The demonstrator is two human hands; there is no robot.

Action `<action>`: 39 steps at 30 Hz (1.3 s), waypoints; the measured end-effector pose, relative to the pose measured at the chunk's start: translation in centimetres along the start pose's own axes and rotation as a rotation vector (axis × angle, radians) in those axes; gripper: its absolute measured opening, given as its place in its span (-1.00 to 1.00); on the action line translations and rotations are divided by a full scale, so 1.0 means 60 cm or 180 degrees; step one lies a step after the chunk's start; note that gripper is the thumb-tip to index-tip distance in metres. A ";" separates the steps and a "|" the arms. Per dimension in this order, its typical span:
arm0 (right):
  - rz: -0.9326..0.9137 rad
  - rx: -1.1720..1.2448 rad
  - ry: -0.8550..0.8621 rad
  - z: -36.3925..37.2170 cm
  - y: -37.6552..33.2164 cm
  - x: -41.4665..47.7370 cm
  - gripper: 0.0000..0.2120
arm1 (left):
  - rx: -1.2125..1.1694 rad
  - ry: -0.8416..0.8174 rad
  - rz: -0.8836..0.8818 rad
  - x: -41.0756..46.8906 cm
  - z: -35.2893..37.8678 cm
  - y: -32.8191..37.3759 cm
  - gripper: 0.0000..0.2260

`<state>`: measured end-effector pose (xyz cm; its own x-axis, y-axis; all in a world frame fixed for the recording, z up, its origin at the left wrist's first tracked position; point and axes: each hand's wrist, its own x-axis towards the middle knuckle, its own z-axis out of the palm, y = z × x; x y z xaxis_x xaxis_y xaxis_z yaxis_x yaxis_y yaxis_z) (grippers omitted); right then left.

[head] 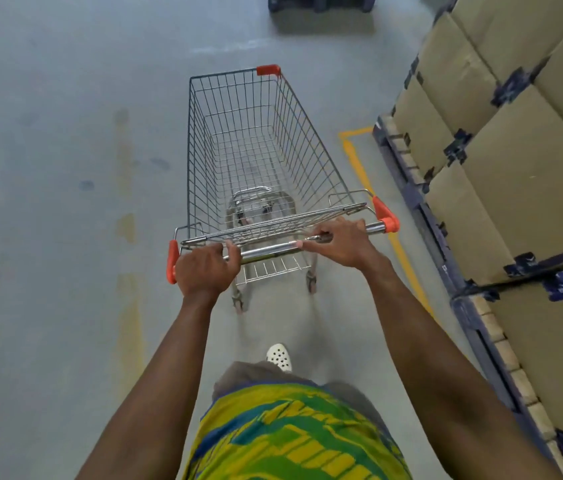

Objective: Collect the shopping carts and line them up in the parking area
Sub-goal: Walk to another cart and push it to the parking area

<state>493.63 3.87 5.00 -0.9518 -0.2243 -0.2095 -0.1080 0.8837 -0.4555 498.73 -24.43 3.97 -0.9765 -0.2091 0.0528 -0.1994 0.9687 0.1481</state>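
One cart [266, 161] on the move, dead centre, nose pointing to twelve o'clock across the grey floor [48, 168]. The left hand [204, 268] wraps the handle [273, 252] near its orange end cap at nine o'clock, fingers curled over the bar; the right hand [339, 240] grips the same bar toward three o'clock, and seems to pinch something small and dark against it, too small to name. The basket is empty, child seat folded flat. At three o'clock, stacked boxes [515, 174] on pallets [422, 195], with a yellow line [363, 168] between them and the cart. A white shoe [278, 356] steps in at six o'clock. As for progress: this cart looks collected, but no row of carts and no parking area is in sight, so the lining-up, I'd say, is all still to come.
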 end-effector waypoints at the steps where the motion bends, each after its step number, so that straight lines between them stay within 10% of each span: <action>1: 0.0038 -0.0100 -0.0032 -0.012 0.002 0.033 -0.28 | 0.0028 -0.0078 -0.0042 0.028 -0.001 0.002 -0.46; 12: 0.0035 -0.0590 0.0153 -0.112 0.038 0.350 -0.17 | 0.0228 0.0153 -0.0230 0.324 0.018 0.028 -0.52; 21: 0.0077 -0.0594 -0.1287 -0.220 0.014 0.681 -0.13 | -0.0258 -0.0054 -0.0454 0.622 0.040 0.030 -0.69; 32: -0.0349 -0.0976 0.0220 -0.237 0.034 1.003 -0.18 | 0.0009 -0.1142 -0.0595 0.963 0.044 0.050 -0.30; 39: -0.0335 -0.1050 -0.0453 -0.280 0.014 1.263 -0.18 | -0.0037 -0.1578 -0.0552 1.218 0.050 0.056 -0.22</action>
<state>416.60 -5.48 3.31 -0.8836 -0.3554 -0.3050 -0.3120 0.9324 -0.1825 426.48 -36.03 5.39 -0.8513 -0.2750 -0.4468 -0.3634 0.9233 0.1241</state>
